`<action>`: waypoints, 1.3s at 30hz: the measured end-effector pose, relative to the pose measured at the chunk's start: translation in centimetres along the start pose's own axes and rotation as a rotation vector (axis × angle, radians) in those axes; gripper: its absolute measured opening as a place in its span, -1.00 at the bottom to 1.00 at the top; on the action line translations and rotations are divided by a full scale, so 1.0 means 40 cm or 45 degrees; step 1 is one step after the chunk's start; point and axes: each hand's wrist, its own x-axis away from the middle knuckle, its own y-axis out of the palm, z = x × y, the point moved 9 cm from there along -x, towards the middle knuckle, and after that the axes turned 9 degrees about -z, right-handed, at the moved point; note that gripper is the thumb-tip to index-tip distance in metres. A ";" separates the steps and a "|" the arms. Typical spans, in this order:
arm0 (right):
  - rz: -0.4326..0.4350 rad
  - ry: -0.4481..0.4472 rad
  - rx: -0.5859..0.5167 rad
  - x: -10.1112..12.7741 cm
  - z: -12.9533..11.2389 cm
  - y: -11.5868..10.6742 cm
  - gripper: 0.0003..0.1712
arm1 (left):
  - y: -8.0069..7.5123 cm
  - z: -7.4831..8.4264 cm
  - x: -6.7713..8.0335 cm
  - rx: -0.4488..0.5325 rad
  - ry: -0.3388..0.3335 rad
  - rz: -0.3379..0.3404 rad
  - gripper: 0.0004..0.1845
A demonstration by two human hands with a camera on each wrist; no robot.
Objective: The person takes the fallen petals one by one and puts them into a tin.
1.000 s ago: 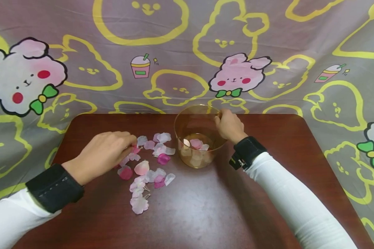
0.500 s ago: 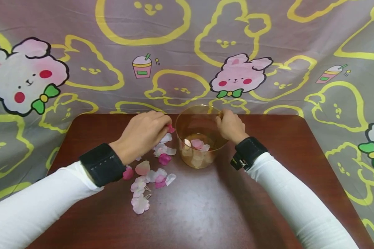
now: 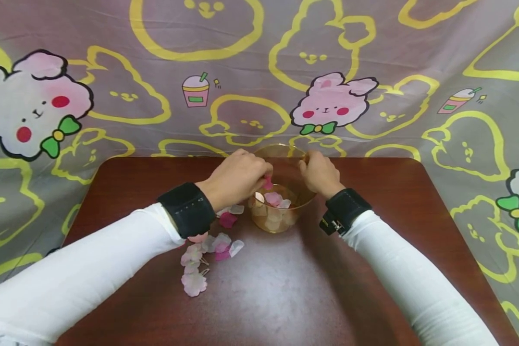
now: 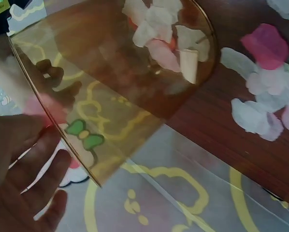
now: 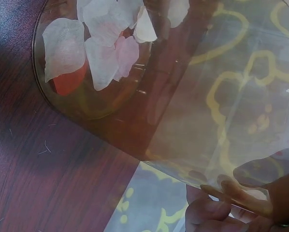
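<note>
My left hand (image 3: 239, 177) is over the near-left rim of a clear amber bowl (image 3: 302, 204), pinching a bright pink petal (image 3: 267, 182) between fingertips and thumb. In the left wrist view that petal (image 4: 44, 109) is blurred beside the bowl's rim, with the other fingers (image 4: 52, 169) spread loosely. My right hand (image 3: 322, 173) grips the bowl's far-right rim, thumb and fingers on either side of the wall. Several white and pale pink petals (image 3: 273, 198) lie on the bowl's bottom. To the left, more petals, including a magenta one (image 3: 228, 220), lie on the table, partly hidden by my left arm.
Pale pink blossoms (image 3: 193, 283) with thin stems lie closer to me on the dark red-brown table (image 3: 277, 298). A cluster of white and pink petals (image 3: 222, 245) lies just left of centre. Behind the table hangs a cartoon-printed cloth (image 3: 242, 67).
My left hand has carried the pink petal from the loose petals at the left, rightward to the bowl. The right hand and the bowl have stayed in place.
</note>
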 end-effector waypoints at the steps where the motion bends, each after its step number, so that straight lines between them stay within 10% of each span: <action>1: 0.000 -0.001 -0.002 0.000 0.000 0.000 -0.68 | 0.008 0.005 -0.005 -0.001 0.007 -0.032 -0.91; 10: -0.011 -0.005 -0.004 0.001 0.000 0.001 -0.68 | 0.011 -0.006 0.002 0.044 0.013 -0.057 -0.94; 21: -0.004 -0.004 0.010 0.001 0.003 -0.004 -0.67 | -0.026 -0.195 0.140 0.204 -0.257 0.203 -0.84; 27: -0.010 -0.020 -0.009 0.000 -0.005 0.002 -0.68 | 0.058 -0.316 0.278 0.343 -0.502 0.040 -0.73; 39: -0.004 -0.017 0.008 -0.001 -0.004 0.004 -0.68 | 0.259 -0.478 0.467 0.325 -0.683 -0.336 -0.68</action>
